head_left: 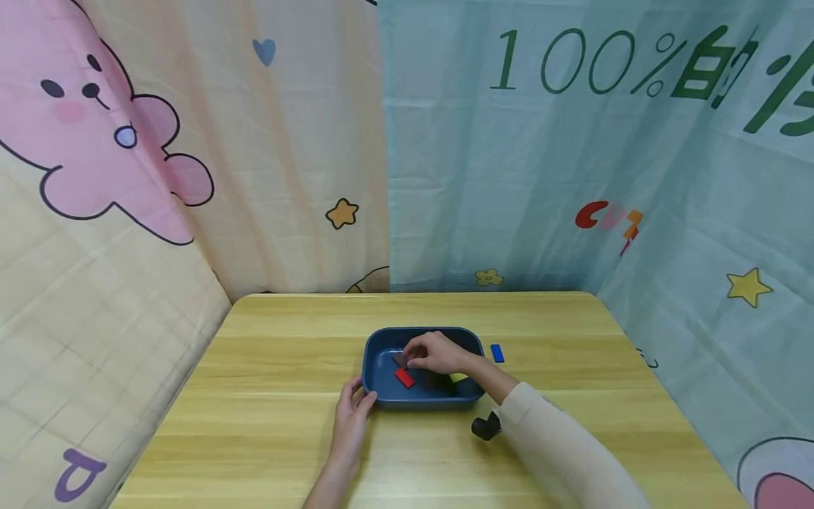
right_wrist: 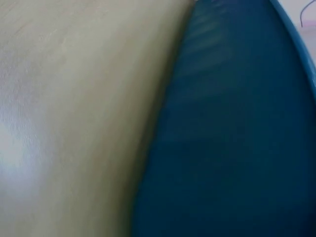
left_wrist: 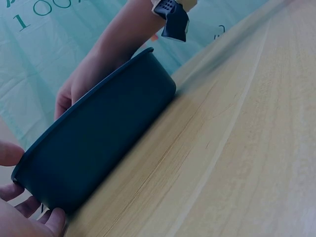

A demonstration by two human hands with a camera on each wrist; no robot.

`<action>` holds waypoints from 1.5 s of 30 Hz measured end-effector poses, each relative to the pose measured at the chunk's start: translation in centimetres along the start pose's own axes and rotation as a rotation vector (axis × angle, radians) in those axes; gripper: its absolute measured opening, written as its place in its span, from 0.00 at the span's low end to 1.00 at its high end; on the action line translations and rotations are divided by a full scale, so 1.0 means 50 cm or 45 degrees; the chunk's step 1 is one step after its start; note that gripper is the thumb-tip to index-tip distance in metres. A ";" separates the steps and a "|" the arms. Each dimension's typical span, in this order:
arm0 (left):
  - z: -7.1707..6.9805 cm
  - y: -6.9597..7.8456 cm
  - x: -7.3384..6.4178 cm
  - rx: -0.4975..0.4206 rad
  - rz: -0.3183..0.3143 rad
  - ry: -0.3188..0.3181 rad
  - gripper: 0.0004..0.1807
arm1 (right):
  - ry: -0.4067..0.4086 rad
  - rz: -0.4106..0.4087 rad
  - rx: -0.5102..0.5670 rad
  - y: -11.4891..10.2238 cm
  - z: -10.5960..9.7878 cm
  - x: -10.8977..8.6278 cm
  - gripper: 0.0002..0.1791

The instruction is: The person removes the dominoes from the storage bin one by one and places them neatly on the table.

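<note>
A dark blue tub (head_left: 420, 405) stands on the wooden table, and its outer wall (left_wrist: 98, 123) fills the middle of the left wrist view. My left hand (head_left: 351, 417) grips its near left corner, the thumb (left_wrist: 9, 154) at the rim and fingers low on the wall. Reaching over the near right side, my right hand (head_left: 439, 353) is inside the tub, thumb and fingertips pinching a dark brown block (head_left: 399, 360). Just below lies a red block (head_left: 404, 378). A yellow block (head_left: 458, 377) shows partly under the right wrist. The right wrist view catches only the tub's wall (right_wrist: 232, 128) and the table.
Outside the tub, a blue block (head_left: 497, 353) lies on the table (head_left: 286, 339) to its right. A small black device (head_left: 486, 426) is at the right forearm, beside the cream sleeve (head_left: 559, 438). Printed curtains (head_left: 445, 177) hang behind the table and along its sides.
</note>
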State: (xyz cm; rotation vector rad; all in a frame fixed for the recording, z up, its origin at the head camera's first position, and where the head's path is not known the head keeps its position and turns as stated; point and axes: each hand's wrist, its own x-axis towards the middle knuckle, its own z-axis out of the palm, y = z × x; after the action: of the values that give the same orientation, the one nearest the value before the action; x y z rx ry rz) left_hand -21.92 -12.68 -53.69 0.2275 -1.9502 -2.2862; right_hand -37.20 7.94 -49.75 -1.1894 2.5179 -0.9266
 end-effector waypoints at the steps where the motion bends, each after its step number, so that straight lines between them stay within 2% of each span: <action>1: 0.000 0.001 0.000 -0.001 0.004 0.006 0.26 | -0.007 -0.004 0.001 0.000 0.003 0.004 0.10; 13: 0.004 -0.003 0.000 -0.016 0.020 0.000 0.26 | -0.118 0.002 -0.006 0.000 0.020 0.026 0.12; 24: 0.004 -0.003 0.001 -0.020 0.025 -0.003 0.25 | -0.300 0.010 -0.198 0.000 0.020 0.050 0.16; 28: 0.004 -0.002 0.000 -0.020 0.021 -0.013 0.26 | -0.310 0.010 -0.216 -0.005 0.019 0.055 0.14; 34: 0.003 -0.002 0.000 0.016 0.024 0.003 0.26 | -0.275 -0.017 -0.142 -0.010 0.015 0.054 0.10; 45: 0.004 0.000 -0.002 0.039 0.019 -0.003 0.26 | -0.227 0.025 0.095 -0.004 0.016 0.048 0.08</action>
State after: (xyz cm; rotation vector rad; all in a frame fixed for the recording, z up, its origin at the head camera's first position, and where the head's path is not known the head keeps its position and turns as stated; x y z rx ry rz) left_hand -21.86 -12.47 -53.64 0.2131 -1.9825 -2.2501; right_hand -38.29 5.65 -50.06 -1.1670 2.3309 -0.8615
